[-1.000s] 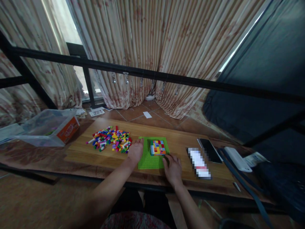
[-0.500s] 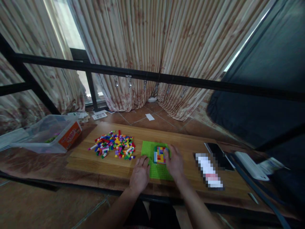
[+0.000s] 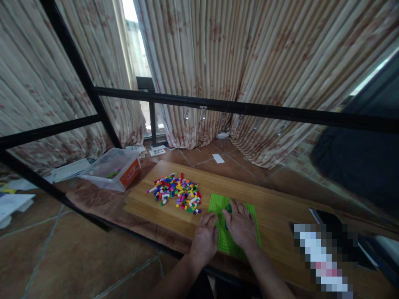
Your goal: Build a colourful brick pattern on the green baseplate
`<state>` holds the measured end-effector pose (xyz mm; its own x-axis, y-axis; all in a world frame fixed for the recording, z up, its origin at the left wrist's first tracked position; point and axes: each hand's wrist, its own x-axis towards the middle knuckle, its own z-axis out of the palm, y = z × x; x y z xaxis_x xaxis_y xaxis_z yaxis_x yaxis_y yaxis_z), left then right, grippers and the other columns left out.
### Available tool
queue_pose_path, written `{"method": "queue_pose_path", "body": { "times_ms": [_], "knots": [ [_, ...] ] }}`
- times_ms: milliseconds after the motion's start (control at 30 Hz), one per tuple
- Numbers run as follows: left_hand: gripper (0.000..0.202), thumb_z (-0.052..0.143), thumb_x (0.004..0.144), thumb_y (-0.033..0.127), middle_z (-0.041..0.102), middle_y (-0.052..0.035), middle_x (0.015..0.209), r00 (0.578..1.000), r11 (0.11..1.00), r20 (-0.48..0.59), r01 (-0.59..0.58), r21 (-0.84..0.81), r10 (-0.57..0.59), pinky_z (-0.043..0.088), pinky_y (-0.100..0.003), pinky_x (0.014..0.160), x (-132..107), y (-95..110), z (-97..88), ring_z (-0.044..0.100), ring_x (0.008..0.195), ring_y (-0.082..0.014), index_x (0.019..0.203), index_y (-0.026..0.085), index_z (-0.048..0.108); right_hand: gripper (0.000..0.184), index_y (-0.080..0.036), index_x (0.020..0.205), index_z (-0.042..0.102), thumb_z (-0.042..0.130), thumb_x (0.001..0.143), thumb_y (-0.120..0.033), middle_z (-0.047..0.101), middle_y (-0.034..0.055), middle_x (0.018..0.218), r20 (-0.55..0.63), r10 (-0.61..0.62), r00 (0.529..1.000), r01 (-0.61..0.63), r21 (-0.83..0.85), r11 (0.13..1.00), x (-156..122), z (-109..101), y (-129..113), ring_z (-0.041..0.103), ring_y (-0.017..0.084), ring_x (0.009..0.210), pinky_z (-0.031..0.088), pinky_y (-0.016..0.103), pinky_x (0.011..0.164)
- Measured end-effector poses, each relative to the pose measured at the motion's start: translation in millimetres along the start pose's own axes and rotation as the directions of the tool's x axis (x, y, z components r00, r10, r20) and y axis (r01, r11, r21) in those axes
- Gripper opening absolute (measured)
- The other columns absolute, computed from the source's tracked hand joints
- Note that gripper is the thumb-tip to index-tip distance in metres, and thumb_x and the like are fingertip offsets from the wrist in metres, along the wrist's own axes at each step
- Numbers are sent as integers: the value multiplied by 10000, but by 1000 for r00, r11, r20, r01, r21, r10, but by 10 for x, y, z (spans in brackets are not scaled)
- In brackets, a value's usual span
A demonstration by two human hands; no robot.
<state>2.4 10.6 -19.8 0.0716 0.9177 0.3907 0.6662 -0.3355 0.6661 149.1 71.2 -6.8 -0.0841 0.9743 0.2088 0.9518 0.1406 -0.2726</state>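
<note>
A green studded baseplate (image 3: 218, 205) lies on a wooden board (image 3: 277, 216). My right hand (image 3: 240, 226) lies flat on the plate with fingers spread, covering the small block of coloured bricks that sits there. My left hand (image 3: 205, 238) rests at the plate's near left edge, fingers stretched onto the board and plate rim. A heap of small coloured bricks (image 3: 177, 193) lies on the board to the left of the plate, apart from both hands.
A clear plastic box (image 3: 114, 168) with an orange label stands at the far left of the table. A dark phone (image 3: 332, 218) and a blurred-out item (image 3: 321, 259) lie at the right. A black metal rail (image 3: 249, 109) crosses in front of striped curtains.
The view has swung left and down. My right hand has moved onto the coloured block and now covers it. My left hand has slid back from the plate's far left edge to its near left edge.
</note>
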Motion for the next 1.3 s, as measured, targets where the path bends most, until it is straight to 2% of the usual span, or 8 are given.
{"method": "queue_pose_path", "body": {
  "times_ms": [167, 367, 467, 600, 700, 900, 1100, 1300],
  "knots": [
    [307, 434, 880, 173, 586, -108, 1166, 952, 981, -243, 193, 5, -186, 470, -454, 987, -67, -244, -397, 543, 1130, -234, 1159, 214, 553, 591, -149, 1368, 441, 279, 923, -502, 438, 159, 1411, -4, -3, 1000, 2, -54, 999, -100, 32, -5, 331, 323, 1334, 307, 550, 1014],
    [281, 493, 837, 175, 613, -97, 1096, 860, 940, -444, 326, 102, -250, 485, -433, 928, -31, -699, -947, 569, 1062, -245, 1101, 201, 585, 599, -157, 1372, 431, 266, 913, -504, 428, 152, 1414, 17, -8, 1000, 9, -76, 997, -144, 48, -4, 340, 330, 1322, 327, 541, 1000],
    [280, 511, 812, 157, 627, -100, 1051, 815, 902, -502, 408, 139, -291, 491, -425, 891, -6, -896, -1148, 580, 1018, -252, 1079, 182, 593, 605, -135, 1377, 410, 239, 917, -489, 425, 151, 1411, 67, 0, 998, 7, -101, 995, -147, 29, -9, 334, 318, 1323, 327, 521, 1007],
    [297, 523, 807, 151, 626, -107, 1055, 818, 884, -500, 426, 193, -285, 475, -391, 905, 122, -1090, -1343, 578, 1012, -240, 1096, 161, 588, 607, -129, 1368, 411, 248, 913, -497, 453, 154, 1379, 88, -19, 996, 30, -121, 992, -140, 19, 7, 360, 311, 1303, 344, 489, 1000],
    [306, 493, 827, 142, 625, -107, 1055, 861, 860, -426, 420, 290, -277, 466, -360, 906, 331, -1199, -1468, 578, 1007, -225, 1116, 150, 593, 600, -130, 1354, 422, 249, 913, -499, 483, 152, 1345, 86, -27, 996, 38, -124, 992, -136, 23, 22, 397, 310, 1272, 367, 471, 981],
    [385, 452, 791, 50, 596, -115, 1169, 969, 811, -84, 242, 533, -234, 414, -345, 968, 867, -1322, -1656, 549, 1071, -214, 1099, 166, 650, 591, -139, 1334, 436, 225, 920, -502, 519, 149, 1290, 82, -22, 996, 32, -123, 992, -138, 18, 13, 433, 303, 1233, 400, 462, 946],
    [253, 537, 687, 46, 634, -107, 1090, 965, 817, 160, 80, 572, -206, 413, -358, 946, 1129, -1367, -1653, 562, 1019, -233, 834, 164, 705, 566, -158, 1313, 458, 242, 918, -500, 529, 138, 1276, 73, -8, 997, 16, -111, 994, -129, 24, 8, 449, 306, 1208, 424, 473, 911],
    [173, 550, 673, 45, 651, -104, 993, 949, 813, 256, 0, 582, -183, 427, -359, 911, 1203, -1387, -1681, 572, 967, -230, 746, 153, 664, 544, -164, 1294, 488, 281, 916, -497, 539, 137, 1270, 31, -18, 999, 21, -74, 997, -148, 36, 8, 455, 308, 1209, 403, 481, 941]
  ]
}}
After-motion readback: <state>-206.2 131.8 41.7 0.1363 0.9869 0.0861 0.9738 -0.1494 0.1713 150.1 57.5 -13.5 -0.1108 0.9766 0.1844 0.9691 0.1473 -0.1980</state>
